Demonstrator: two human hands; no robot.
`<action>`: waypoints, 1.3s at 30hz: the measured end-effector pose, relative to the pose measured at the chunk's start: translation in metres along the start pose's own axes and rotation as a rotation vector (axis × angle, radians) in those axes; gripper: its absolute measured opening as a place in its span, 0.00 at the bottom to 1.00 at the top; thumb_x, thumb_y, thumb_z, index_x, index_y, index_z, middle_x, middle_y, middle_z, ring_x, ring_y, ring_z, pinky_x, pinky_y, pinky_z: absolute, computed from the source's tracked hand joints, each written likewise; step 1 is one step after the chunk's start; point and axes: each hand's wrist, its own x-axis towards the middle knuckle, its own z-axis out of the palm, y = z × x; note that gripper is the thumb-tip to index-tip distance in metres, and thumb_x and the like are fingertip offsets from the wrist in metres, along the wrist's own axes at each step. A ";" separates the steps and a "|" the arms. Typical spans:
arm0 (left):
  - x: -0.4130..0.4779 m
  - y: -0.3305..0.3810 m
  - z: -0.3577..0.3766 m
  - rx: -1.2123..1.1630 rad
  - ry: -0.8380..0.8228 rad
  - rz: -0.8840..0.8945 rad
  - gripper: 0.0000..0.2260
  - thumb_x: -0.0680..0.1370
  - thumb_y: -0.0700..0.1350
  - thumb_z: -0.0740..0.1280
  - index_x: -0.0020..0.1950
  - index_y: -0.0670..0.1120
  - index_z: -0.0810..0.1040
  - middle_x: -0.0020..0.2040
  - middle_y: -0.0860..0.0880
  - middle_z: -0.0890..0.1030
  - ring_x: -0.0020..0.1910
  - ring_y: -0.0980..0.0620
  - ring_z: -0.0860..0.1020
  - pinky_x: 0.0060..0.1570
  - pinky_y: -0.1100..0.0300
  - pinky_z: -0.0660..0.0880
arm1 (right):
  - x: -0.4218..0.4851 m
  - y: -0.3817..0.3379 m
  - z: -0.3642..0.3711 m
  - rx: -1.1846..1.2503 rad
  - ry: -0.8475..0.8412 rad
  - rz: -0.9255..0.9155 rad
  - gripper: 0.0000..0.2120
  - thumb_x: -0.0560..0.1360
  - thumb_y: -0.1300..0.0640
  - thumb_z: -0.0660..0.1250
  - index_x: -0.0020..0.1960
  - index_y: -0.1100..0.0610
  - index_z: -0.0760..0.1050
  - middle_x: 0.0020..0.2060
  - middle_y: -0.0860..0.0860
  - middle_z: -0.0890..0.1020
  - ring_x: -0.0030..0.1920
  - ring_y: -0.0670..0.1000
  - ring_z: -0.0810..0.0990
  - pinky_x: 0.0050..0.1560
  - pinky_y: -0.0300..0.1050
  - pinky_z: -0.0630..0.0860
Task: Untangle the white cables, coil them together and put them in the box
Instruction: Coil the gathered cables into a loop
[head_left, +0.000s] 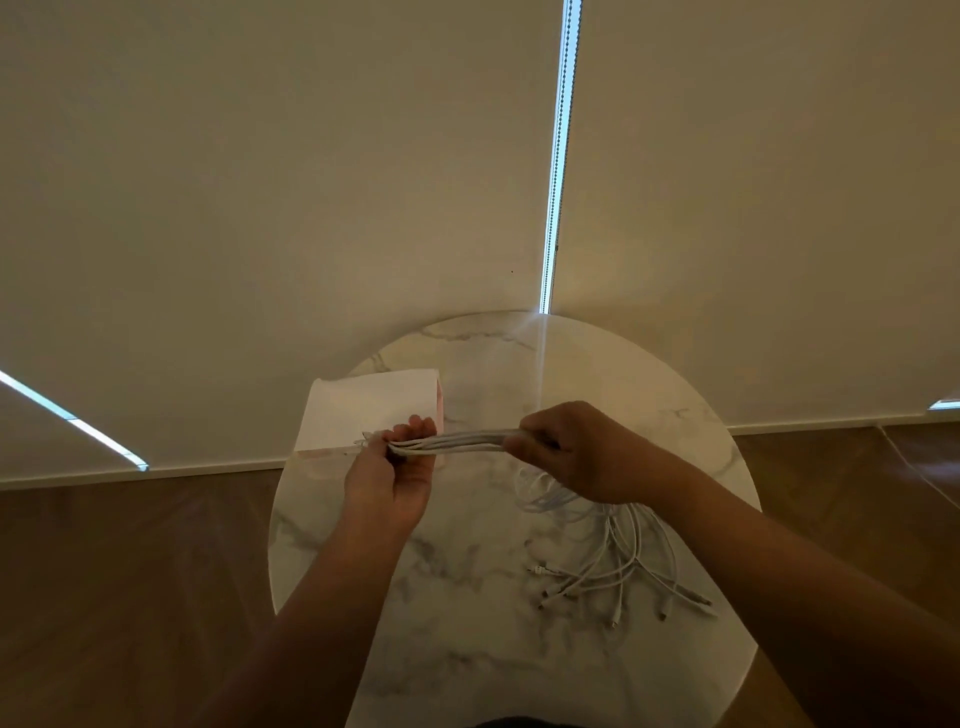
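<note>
Several white cables (457, 440) run as one straight bundle between my two hands, above a round marble table (467, 582). My left hand (395, 467) pinches one end of the bundle, with the plug tips poking out to the left. My right hand (576, 452) grips the bundle in a fist further right. Below that fist the loose cable ends (623, 577) hang down and fan out on the table, their plugs spread at the right. A pale pink box (371, 410) with a white top stands at the table's far left, just behind my left hand.
The table stands close to cream roller blinds, with a bead chain (558, 156) hanging in the bright gap between them. Wooden floor (130, 571) surrounds the table on both sides. A thin white cord (919, 467) lies on the floor at the right.
</note>
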 end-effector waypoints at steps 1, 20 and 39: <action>-0.003 -0.005 -0.005 0.013 0.006 -0.029 0.16 0.84 0.40 0.54 0.39 0.40 0.72 0.31 0.45 0.77 0.29 0.48 0.81 0.30 0.52 0.81 | 0.004 -0.002 -0.005 0.001 -0.009 0.004 0.22 0.81 0.47 0.61 0.30 0.53 0.66 0.24 0.45 0.65 0.25 0.44 0.65 0.28 0.38 0.61; -0.068 0.073 0.049 1.760 0.049 1.271 0.06 0.81 0.49 0.61 0.46 0.48 0.73 0.39 0.52 0.75 0.39 0.50 0.73 0.42 0.54 0.68 | 0.036 -0.038 -0.052 0.037 -0.324 -0.012 0.20 0.81 0.50 0.60 0.32 0.54 0.72 0.24 0.47 0.68 0.24 0.44 0.64 0.28 0.34 0.65; -0.066 0.006 0.064 1.144 -0.946 -0.132 0.20 0.71 0.65 0.70 0.30 0.51 0.72 0.24 0.55 0.61 0.20 0.58 0.57 0.23 0.65 0.53 | 0.018 -0.019 -0.089 0.443 -0.300 -0.041 0.22 0.78 0.48 0.61 0.36 0.65 0.70 0.23 0.54 0.69 0.22 0.51 0.65 0.25 0.42 0.66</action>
